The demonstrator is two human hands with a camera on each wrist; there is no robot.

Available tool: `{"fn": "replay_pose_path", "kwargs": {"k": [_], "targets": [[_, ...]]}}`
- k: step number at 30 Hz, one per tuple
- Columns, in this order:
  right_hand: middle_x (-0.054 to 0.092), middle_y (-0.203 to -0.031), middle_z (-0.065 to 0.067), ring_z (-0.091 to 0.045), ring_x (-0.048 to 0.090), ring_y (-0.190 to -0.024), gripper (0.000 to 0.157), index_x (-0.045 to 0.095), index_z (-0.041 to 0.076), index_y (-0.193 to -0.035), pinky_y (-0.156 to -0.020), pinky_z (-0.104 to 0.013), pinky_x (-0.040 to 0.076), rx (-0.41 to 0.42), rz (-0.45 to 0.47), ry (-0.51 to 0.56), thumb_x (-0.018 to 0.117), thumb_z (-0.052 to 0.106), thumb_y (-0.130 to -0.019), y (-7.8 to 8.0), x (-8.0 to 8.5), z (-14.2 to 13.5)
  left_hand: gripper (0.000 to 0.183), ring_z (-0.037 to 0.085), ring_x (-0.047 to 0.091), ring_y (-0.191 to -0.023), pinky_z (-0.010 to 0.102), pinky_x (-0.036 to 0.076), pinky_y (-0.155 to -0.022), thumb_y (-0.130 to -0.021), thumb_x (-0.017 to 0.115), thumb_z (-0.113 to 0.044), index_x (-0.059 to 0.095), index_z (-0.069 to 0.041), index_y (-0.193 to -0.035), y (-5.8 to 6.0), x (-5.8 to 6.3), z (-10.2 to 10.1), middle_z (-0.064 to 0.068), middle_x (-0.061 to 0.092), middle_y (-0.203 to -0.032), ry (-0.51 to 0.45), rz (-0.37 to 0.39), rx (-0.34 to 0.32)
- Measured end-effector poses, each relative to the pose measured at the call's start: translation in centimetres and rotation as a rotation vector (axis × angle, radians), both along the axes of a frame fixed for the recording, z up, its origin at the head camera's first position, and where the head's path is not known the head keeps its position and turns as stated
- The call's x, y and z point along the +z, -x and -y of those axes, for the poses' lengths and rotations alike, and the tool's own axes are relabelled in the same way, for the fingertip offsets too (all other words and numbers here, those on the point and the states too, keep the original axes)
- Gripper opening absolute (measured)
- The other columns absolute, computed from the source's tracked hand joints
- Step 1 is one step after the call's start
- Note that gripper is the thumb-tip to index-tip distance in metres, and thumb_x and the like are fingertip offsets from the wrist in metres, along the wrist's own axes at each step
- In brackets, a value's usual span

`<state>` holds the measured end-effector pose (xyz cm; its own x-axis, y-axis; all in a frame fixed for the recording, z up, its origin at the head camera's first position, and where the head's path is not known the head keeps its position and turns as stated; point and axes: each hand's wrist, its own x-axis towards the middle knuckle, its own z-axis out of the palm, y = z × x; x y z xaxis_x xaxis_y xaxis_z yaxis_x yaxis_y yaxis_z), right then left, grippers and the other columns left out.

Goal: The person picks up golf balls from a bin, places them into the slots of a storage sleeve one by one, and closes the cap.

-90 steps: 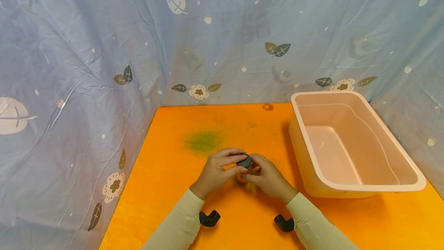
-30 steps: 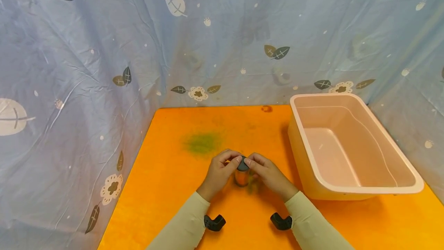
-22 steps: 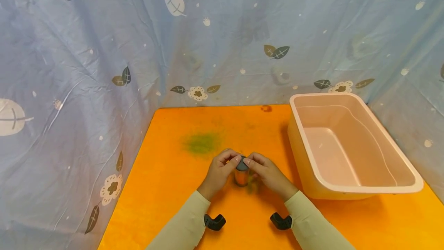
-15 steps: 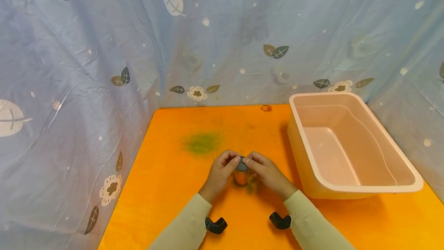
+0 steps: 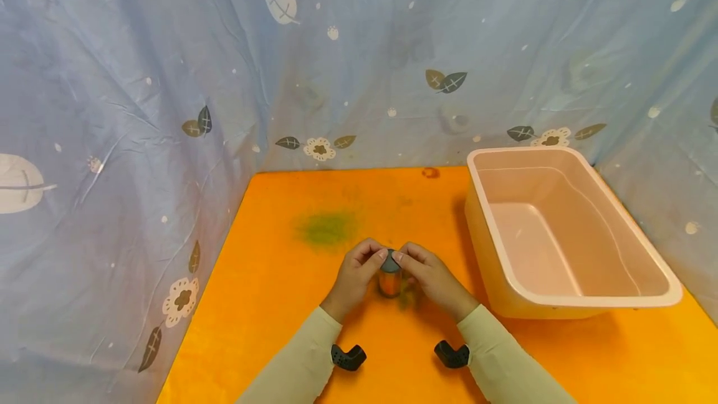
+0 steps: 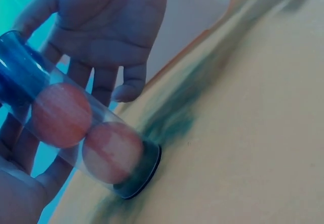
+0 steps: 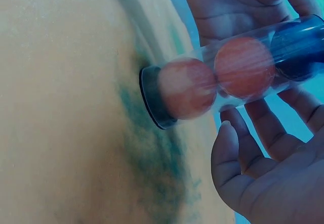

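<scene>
A clear ball tube (image 5: 389,281) stands upright in front of me, topped by a dark grey lid (image 5: 391,261). Through its wall, the left wrist view shows two reddish-orange balls (image 6: 62,115) stacked between a dark base cap and a dark blue upper end. My left hand (image 5: 355,277) pinches the lid from the left, thumb on the top edge. From the right, my right hand (image 5: 434,275) mirrors it, thumb tip close to the other thumb. In the right wrist view the right-hand fingers (image 7: 273,143) curl beside the upper part of the tube.
A large pink tub (image 5: 578,301) stands to the right on the orange table (image 5: 269,304). A green stain (image 5: 327,229) marks the tabletop behind the left hand. Patterned blue curtain (image 5: 359,67) surrounds the back and sides. Black wrist cameras (image 5: 349,358) hang below both sleeves.
Three seconds ago my left fingers lay across the lid while the right hand held the tube lower. Both thumbs have since come onto the lid's edge; over the last second they barely move.
</scene>
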<state>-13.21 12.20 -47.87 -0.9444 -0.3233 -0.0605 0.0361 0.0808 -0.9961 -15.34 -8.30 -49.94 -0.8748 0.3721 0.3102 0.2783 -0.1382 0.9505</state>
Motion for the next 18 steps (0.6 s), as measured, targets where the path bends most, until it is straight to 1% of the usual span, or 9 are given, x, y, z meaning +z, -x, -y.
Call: {"fn": "replay_pose_path", "kwargs": {"k": [5, 8, 10, 12, 15, 17, 18], "targets": [[0.063, -0.106, -0.010, -0.040, 0.057, -0.103, 0.033, 0.068, 0.006, -0.109, -0.088, -0.052, 0.052, -0.001, -0.012, -0.002, 0.059, 0.038, -0.115, 0.7, -0.4, 0.3, 0.019, 0.024, 0.064, -0.097, 0.032, 0.055, -0.088, -0.115, 0.059, -0.015, 0.069, 0.000, -0.111, 0.4, 0.1, 0.4, 0.011, 0.067, -0.110, 0.017, 0.041, 0.012], [0.066, -0.108, -0.008, -0.038, 0.058, -0.105, 0.034, 0.070, 0.007, -0.111, -0.091, -0.051, 0.051, -0.019, -0.019, -0.021, 0.060, 0.039, -0.115, 0.9, -0.6, 0.4, 0.019, 0.024, 0.065, -0.097, 0.032, 0.055, -0.087, -0.114, 0.060, -0.017, 0.072, -0.002, -0.114, 0.6, 0.3, 0.7, 0.009, 0.069, -0.111, 0.064, 0.036, 0.030], [0.067, -0.109, -0.008, -0.038, 0.059, -0.105, 0.034, 0.071, 0.006, -0.113, -0.093, -0.051, 0.050, -0.024, -0.023, -0.029, 0.059, 0.038, -0.115, 1.0, -0.7, 0.2, 0.017, 0.023, 0.064, -0.095, 0.032, 0.055, -0.084, -0.114, 0.062, -0.017, 0.075, -0.006, -0.114, 0.7, 0.5, 0.8, 0.007, 0.071, -0.109, 0.119, 0.013, 0.054], [0.070, -0.110, -0.008, -0.035, 0.061, -0.105, 0.034, 0.073, 0.005, -0.114, -0.094, -0.048, 0.050, -0.030, -0.049, -0.048, 0.060, 0.037, -0.115, 1.0, -0.6, 0.1, 0.016, 0.023, 0.065, -0.092, 0.033, 0.054, -0.081, -0.113, 0.064, -0.018, 0.078, -0.010, -0.114, 0.8, 0.9, 1.1, 0.003, 0.072, -0.106, 0.175, -0.019, 0.077], [0.072, -0.111, -0.006, -0.032, 0.062, -0.103, 0.033, 0.076, 0.006, -0.115, -0.093, -0.043, 0.050, -0.036, -0.123, -0.096, 0.060, 0.035, -0.116, 1.0, -0.1, -0.1, 0.014, 0.023, 0.067, -0.092, 0.035, 0.055, -0.081, -0.112, 0.067, -0.018, 0.080, -0.012, -0.113, 0.9, 1.7, 1.5, 0.001, 0.074, -0.105, 0.228, -0.073, 0.100], [0.073, -0.111, -0.004, -0.029, 0.063, -0.104, 0.031, 0.078, 0.009, -0.114, -0.093, -0.041, 0.049, -0.050, -0.183, -0.136, 0.060, 0.035, -0.116, 0.9, 0.5, -0.3, 0.014, 0.022, 0.068, -0.095, 0.037, 0.056, -0.085, -0.112, 0.067, -0.019, 0.080, -0.013, -0.113, 1.0, 2.4, 1.8, 0.000, 0.075, -0.107, 0.255, -0.116, 0.117], [0.073, -0.111, -0.003, -0.029, 0.063, -0.104, 0.030, 0.078, 0.011, -0.113, -0.093, -0.042, 0.049, -0.060, -0.216, -0.158, 0.059, 0.035, -0.116, 0.8, 0.9, -0.4, 0.014, 0.021, 0.069, -0.097, 0.039, 0.056, -0.087, -0.112, 0.068, -0.020, 0.080, -0.014, -0.113, 1.1, 2.7, 2.0, 0.001, 0.076, -0.108, 0.267, -0.139, 0.128]]}}
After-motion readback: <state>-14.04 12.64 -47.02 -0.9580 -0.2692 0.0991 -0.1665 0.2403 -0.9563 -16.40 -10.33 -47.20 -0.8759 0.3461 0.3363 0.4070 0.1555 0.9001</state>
